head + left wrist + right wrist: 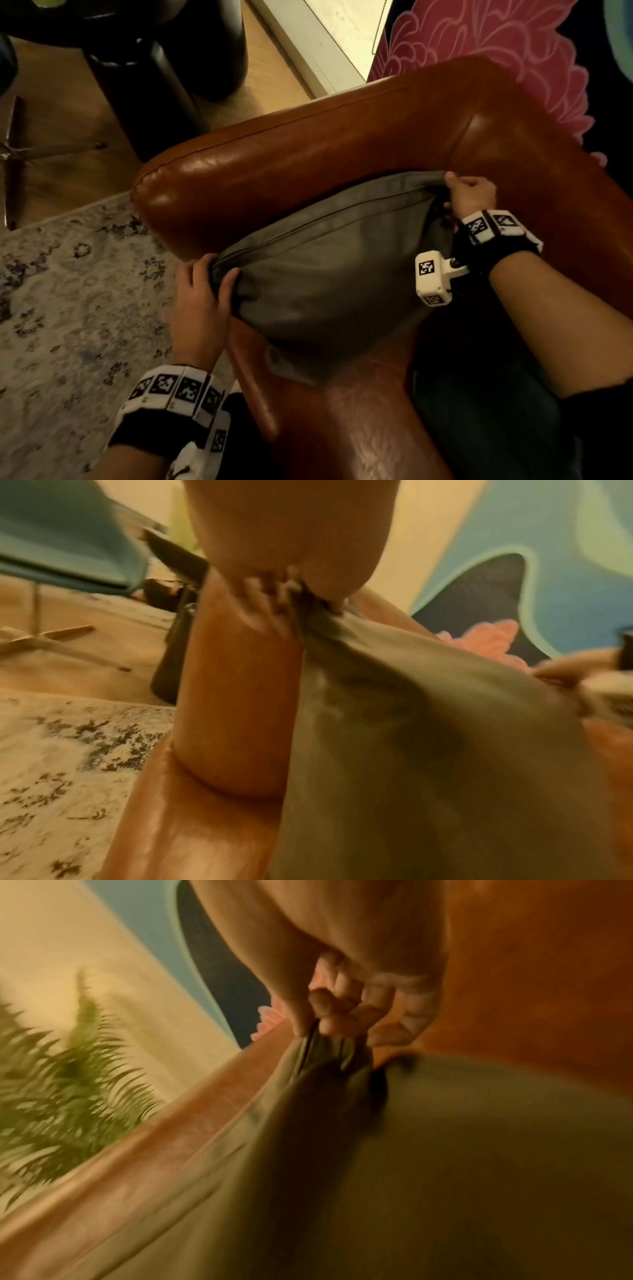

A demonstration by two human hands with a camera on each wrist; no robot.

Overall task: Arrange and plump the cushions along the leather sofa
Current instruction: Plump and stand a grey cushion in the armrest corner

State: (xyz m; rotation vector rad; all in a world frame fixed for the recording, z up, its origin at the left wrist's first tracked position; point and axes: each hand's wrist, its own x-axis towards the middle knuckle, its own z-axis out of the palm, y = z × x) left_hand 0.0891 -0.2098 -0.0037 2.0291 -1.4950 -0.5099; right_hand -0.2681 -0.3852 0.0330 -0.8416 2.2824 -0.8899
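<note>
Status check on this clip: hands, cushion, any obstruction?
Left hand and right hand each grip a top corner of the grey fabric cushion. Cushion against brown leather sofa armrest. Nothing in the way.

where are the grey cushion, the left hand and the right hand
grey cushion (329,274): head view, middle of its front face
left hand (200,305): head view, back of the hand
right hand (471,198): head view, back of the hand

- cushion (325,274) is jammed right up against the armrest (274,164) at 12 o'clock, no gap there
- sofa back (548,192) walls off 3 o'clock
- bare seat (342,418) at 6 is open
- rug (68,291) side at 9 is open too, black table leg (144,96) stands at 11
</note>
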